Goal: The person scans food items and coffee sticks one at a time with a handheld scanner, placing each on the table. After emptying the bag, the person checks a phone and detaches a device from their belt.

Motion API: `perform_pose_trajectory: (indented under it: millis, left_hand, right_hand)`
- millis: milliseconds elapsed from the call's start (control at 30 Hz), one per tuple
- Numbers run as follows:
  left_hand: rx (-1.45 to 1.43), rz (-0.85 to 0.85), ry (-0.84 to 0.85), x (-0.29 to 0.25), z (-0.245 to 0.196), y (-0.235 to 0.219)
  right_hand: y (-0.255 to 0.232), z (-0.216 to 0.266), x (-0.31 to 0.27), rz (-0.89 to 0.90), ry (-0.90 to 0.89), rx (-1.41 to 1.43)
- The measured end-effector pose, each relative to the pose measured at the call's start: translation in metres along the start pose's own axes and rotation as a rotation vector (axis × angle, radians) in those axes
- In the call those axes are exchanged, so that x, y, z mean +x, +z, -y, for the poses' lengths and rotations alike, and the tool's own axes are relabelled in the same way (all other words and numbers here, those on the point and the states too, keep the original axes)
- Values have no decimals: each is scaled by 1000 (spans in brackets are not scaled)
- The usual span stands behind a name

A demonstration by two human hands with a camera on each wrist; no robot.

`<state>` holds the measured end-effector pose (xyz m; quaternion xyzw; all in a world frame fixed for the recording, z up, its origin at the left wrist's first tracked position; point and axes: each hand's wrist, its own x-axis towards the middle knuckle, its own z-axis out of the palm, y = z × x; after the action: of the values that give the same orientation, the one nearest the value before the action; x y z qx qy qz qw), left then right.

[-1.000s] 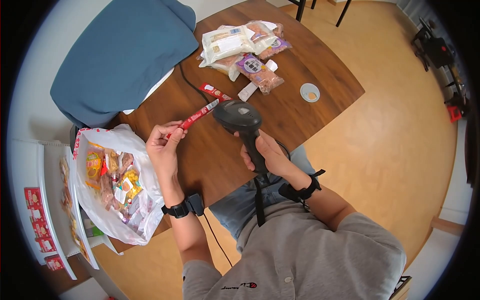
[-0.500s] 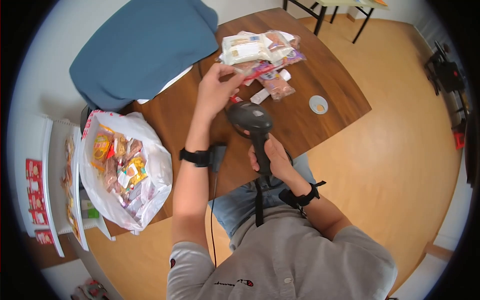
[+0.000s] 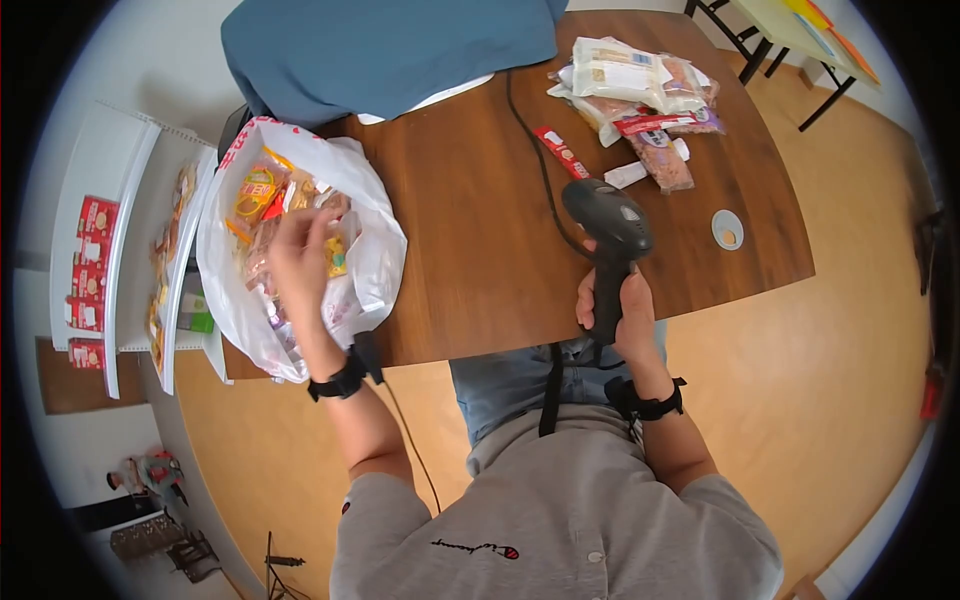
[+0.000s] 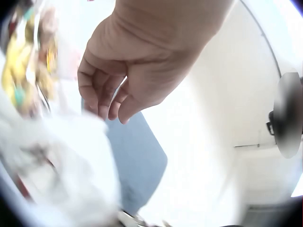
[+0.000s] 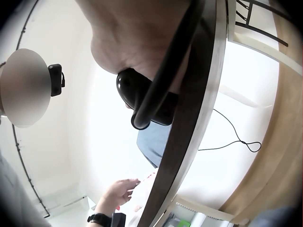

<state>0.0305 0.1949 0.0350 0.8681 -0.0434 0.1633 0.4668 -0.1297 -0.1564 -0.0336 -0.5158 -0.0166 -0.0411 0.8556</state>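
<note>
My right hand [image 3: 630, 310] grips the handle of a black barcode scanner [image 3: 608, 222] over the table's front edge. In the right wrist view, the scanner's black handle [image 5: 137, 92] and cable are close to the camera. My left hand [image 3: 303, 262], slightly blurred, is over the mouth of a white plastic bag [image 3: 385, 245] full of packaged snacks [image 3: 258, 190]. Its fingers [image 4: 102, 97] are loosely bent with nothing between them in the left wrist view. One red stick packet [image 3: 645, 124] lies on the snack pile; another red packet [image 3: 560, 152] lies on the table near the scanner.
A pile of snack bags [image 3: 620, 75] sits at the table's back right, with a small round lid-like dish [image 3: 728, 230] nearer the edge. A blue cloth [image 3: 390, 50] covers something at the back. Shelves with red boxes [image 3: 92, 250] stand left. The scanner's cable [image 3: 530, 125] crosses the table.
My left hand carried the red stick packet to the snack pile, let go of it there, and moved back left over the bag. My right hand keeps holding the scanner. The head view has turned left.
</note>
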Motion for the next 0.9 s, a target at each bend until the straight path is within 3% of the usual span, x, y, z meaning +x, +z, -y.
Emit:
perform_pose_trajectory:
  millis: [67,100,167,200,300,467,567,633,667,733,900]
  left_hand:
    - [409,-179,61,-10,3,-33]
    - [414,-182,56,-16,8,-44]
    - [593,-365,-110,-31,21,-60]
    - [612,-307,-200,-37,29,-68]
    - [746,-289,-174,-46,57,-68]
    - [624,-322,-129,-33,54,-60]
    - [625,-369,-231,-25,66,-62]
    - [202,-274,-467,-22,80,-68]
    - [201,-271,-463,-22,84,-73]
    - [-306,-48,-491,-33,85,-84]
    - [-355,-83,-544,-58,79,-99]
  right_hand:
    - [2,-2,2,-20,11,15]
    - [2,-3,2,-53,18,27]
    - [0,-3,2,-40,15,21]
    - [-1,-3,2,-29,5,13]
    - [0,-4,4,-38,11,33]
    - [2,-3,8,-40,32,78]
    - [4,-2,10,-52,62,155]
    - [2,-3,12,-66,72,209]
    - [0,-5,13,-39,103,321]
    - [-2,-5,14,-19,133,435]
    - [-2,-6,17,58,172,589]
